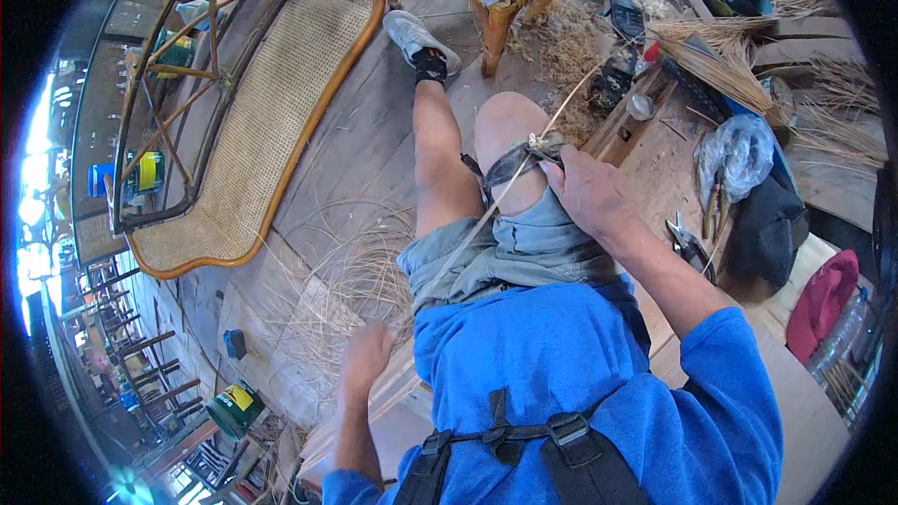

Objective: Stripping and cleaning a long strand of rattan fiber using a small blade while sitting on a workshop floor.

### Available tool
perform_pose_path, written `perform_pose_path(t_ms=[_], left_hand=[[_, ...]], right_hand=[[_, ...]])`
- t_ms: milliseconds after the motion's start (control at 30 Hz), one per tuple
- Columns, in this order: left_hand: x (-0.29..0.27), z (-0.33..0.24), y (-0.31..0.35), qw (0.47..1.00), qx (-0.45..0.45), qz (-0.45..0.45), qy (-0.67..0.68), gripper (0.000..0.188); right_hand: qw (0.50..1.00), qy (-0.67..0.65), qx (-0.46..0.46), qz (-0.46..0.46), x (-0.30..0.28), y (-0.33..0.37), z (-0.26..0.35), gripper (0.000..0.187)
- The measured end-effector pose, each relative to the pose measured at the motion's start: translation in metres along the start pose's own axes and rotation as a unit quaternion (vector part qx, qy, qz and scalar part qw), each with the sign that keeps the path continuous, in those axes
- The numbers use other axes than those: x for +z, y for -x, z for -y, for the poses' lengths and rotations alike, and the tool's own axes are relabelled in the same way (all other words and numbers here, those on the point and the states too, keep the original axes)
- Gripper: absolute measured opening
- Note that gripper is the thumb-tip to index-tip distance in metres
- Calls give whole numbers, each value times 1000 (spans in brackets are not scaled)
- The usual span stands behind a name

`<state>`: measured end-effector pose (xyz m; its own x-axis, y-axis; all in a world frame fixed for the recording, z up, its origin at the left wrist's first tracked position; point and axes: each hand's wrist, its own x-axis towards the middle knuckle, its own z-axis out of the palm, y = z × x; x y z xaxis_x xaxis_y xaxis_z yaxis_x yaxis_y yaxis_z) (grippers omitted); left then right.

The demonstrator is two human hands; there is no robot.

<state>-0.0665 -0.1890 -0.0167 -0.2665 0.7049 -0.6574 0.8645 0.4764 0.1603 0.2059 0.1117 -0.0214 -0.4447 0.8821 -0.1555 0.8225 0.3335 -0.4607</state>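
My right hand point(599, 189) is closed at my raised right knee, its thumb pressed beside a dark band point(510, 165) wrapped round the knee. What those fingers grip is too small to tell. A thin pale rattan strip point(488, 215) crosses the knee at a small shiny piece point(536, 141) and slants down to the left over my shorts. Low on the left, my left hand point(368, 355) is curled closed, apart from the knee. Whether the strip's end is in it cannot be made out. Loose curled rattan strands point(351, 266) lie on the floor beyond that hand.
A cane-woven panel with a wooden rim point(253, 122) leans at the left. Rattan furniture legs point(500, 23) stand ahead, near shavings point(566, 42). Rightward lie rattan bundles point(716, 75), pliers point(689, 245), a plastic bag point(734, 159) and a dark cap point(767, 234).
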Motion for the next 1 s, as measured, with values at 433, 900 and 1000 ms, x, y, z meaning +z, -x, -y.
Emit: perform_pose_path(t_ms=[433,900,1000], left_hand=[[-83,-200,-139,920,278,-146,233,35],[-31,-98,-1,850,79,58,517,25],[-52,-157,-69,885,154,-21,438,23]], right_hand=[[1000,-6,8,-9,2,0,0,30],[980,-192,45,-24,-4,-10,-40,37],[958,-251,137,-28,-36,-2,-31,42]])
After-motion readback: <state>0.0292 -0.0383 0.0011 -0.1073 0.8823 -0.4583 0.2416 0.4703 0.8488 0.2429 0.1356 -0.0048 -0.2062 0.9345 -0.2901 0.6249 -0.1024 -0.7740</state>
